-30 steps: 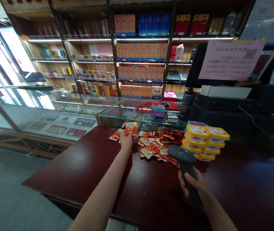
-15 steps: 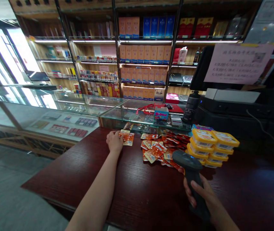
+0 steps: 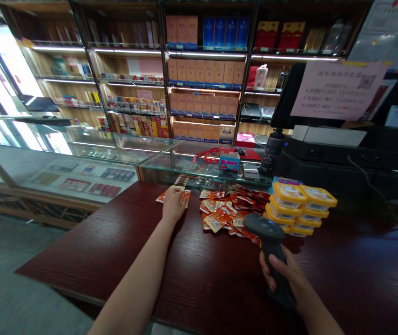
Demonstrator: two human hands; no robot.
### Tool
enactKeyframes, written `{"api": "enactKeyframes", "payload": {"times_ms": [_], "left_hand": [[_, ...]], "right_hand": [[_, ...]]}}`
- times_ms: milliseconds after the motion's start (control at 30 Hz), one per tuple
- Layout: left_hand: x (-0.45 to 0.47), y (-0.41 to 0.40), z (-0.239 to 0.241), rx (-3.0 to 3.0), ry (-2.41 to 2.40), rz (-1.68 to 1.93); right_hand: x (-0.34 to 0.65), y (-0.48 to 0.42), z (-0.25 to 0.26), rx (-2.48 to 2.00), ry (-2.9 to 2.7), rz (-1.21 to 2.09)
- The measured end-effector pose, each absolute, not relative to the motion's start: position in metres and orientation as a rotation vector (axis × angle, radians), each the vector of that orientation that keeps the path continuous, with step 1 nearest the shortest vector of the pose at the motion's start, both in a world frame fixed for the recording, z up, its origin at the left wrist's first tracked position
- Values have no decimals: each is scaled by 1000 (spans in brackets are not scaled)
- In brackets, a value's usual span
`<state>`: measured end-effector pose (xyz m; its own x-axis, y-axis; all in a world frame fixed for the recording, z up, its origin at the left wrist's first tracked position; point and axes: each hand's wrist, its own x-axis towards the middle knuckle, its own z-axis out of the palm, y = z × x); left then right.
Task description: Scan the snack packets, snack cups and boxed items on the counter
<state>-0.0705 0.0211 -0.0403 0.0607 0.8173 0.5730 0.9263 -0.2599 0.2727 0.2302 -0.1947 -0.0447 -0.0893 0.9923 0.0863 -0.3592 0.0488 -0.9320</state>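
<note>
My right hand [image 3: 282, 274] is wrapped round the grip of a black barcode scanner [image 3: 265, 228], whose head is tilted towards the snack packets. My left hand [image 3: 175, 204] lies over a few orange snack packets [image 3: 188, 196] at the left of the counter, fingers bent down on them. Its fingertips are partly hidden, but the fingers look closed on a packet. Just right of that hand is a loose pile of orange and red snack packets [image 3: 221, 216]. Beside the pile stand stacked yellow-lidded tubs [image 3: 289, 194].
The dark wooden counter [image 3: 199, 288] carries all this. Behind it are a glass display case [image 3: 157, 158], a small blue-and-pink box [image 3: 229, 161] and a dark bottle [image 3: 272, 151]. A monitor with a pink paper sheet [image 3: 338, 90] stands at the right. Shelves of boxes line the wall.
My left hand has shifted right over the packets, which now show on both sides of it. My right hand still holds the scanner. The view has turned slightly.
</note>
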Motion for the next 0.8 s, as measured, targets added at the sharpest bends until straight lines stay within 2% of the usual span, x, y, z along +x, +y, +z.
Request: {"api": "enactKeyframes", "payload": {"times_ms": [200,367,533,633,800], "left_hand": [[-26,27,-33,-2428,-1836,-826],[3,44,-28,-2184,-2241,-566],[19,61,-25,-2111,-2391,-564],[22,70,-27,-2047,-2574,-764],[18,77,-36,-1885,-2694,-1543]], "right_hand": [[231,-191,-48,-797,-1084,1406],[231,-188,-51,-754,-1099,1412],[230,-187,-49,-750,-1107,1416],[229,-187,-47,-739,-1113,1396],[229,-188,-45,-728,-1107,1379]]}}
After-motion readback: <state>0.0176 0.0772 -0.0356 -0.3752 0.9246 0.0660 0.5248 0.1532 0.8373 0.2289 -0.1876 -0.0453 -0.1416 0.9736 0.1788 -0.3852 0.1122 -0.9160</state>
